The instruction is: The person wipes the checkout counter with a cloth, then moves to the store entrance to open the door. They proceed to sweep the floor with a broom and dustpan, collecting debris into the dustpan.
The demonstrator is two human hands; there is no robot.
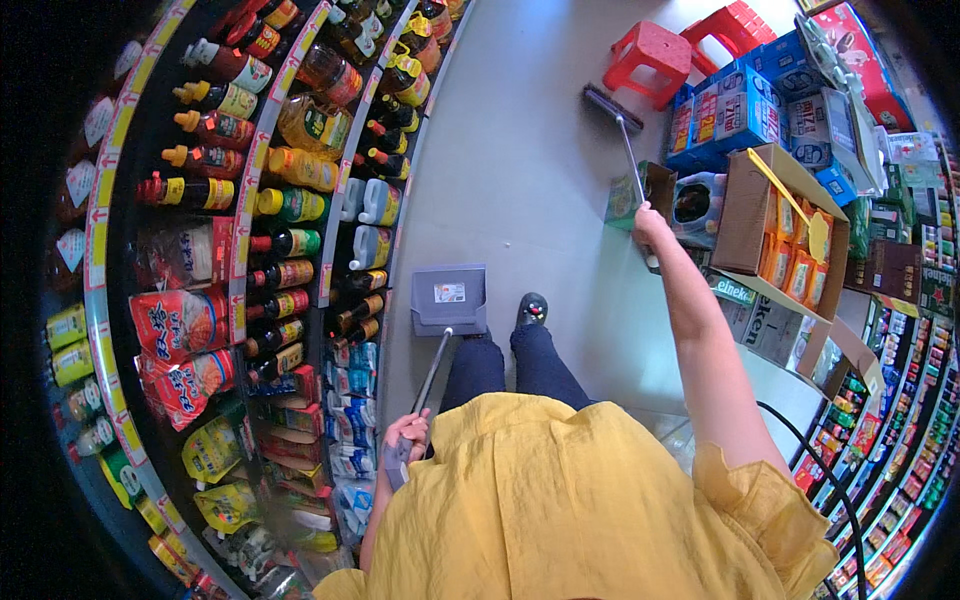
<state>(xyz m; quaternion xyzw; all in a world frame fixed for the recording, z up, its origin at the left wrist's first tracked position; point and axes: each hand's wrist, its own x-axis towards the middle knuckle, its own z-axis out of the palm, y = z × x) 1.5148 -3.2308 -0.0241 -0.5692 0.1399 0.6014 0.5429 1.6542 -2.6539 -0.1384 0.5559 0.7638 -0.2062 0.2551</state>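
Note:
My left hand (407,433) is closed around the grey handle of a long-handled dustpan, low beside my left hip. The grey plastic dustpan pan (448,300) rests on the floor before my left foot, with a label inside it. My right hand (651,225), arm stretched forward and to the right, grips the metal pole of a broom (613,107). The broom's dark head lies on the floor near a red plastic stool (651,61). Between the broom and the dustpan stretches the pale floor (517,172), with a tiny pale speck on it.
Shelves (324,262) of sauce and oil bottles run along the left. At the right stand a second red stool (731,34), blue beverage packs (731,112) and an open cardboard box (750,217) of orange packets. A black cable (825,465) curves beside my right arm.

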